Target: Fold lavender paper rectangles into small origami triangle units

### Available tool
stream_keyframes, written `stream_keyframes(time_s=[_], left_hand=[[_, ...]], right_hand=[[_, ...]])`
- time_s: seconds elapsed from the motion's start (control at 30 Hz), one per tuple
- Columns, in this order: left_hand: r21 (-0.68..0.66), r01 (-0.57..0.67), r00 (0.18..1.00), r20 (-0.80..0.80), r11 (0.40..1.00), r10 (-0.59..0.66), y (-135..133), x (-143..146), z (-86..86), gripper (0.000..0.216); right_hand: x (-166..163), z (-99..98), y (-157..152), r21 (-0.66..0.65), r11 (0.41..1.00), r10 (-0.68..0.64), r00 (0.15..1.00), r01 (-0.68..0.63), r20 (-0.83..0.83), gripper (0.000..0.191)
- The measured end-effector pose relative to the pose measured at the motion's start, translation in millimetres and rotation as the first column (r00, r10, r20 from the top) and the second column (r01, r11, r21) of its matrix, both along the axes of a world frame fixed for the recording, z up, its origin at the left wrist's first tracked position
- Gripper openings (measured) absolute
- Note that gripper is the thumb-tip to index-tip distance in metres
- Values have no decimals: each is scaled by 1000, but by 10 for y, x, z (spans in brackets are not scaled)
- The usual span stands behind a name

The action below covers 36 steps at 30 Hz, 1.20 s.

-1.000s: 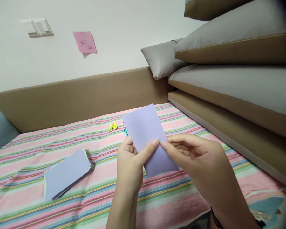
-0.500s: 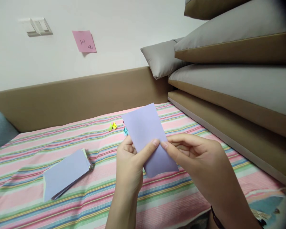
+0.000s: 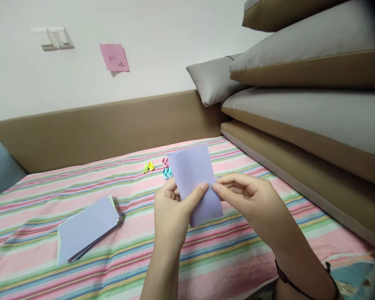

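A purple sheet of paper [image 3: 192, 171] is held up over the striped cloth, tilted, between both hands. My left hand [image 3: 171, 212] is closed on its left side, thumb on the front face and fingers behind. At the right edge, the thumb and index finger of my right hand [image 3: 245, 193] pinch the sheet close to the left thumb. A stack of paper [image 3: 87, 229] with a purple sheet on top lies to the left. Behind the held sheet sit small folded paper pieces: a yellow one [image 3: 148, 166], a pink one [image 3: 165, 162] and a blue one [image 3: 167, 173].
The striped cloth [image 3: 128, 254] covers the surface. A brown padded board [image 3: 112, 129] runs along the wall, where a pink sticky note [image 3: 114, 57] and switches [image 3: 56, 38] are fixed. Grey-brown cushions [image 3: 306, 104] are piled at the right.
The purple sheet has turned a little more upright and its right edge has shifted left. More of the pink and blue folded pieces shows behind it. The view has tilted slightly.
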<state>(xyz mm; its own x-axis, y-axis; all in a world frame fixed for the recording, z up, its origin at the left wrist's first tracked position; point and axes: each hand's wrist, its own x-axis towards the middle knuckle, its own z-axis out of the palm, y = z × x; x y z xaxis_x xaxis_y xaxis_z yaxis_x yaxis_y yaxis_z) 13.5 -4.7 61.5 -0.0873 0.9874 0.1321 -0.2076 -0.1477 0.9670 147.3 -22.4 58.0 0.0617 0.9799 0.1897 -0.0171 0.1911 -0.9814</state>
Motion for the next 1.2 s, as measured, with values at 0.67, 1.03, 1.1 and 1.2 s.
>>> stream_keyframes(time_s=[0.67,1.03,1.1,1.2], left_hand=[[-167,166,986,61,972,-158,197,-16,-204,33],[-174,241,970,60,955,-234,229,-30,-248,39],[-172,246,969,47,954,-242,227,-34,-251,39],[-195,219,976,31,956,-217,225,-26,-248,40]], right_hand=[[78,-172,203,-51,997,62,998,-63,-17,20],[80,-264,279,-35,999,-22,1000,21,-21,23],[82,-279,290,-43,998,-39,999,37,-34,22],[85,-293,302,-48,998,-47,998,45,-44,21]])
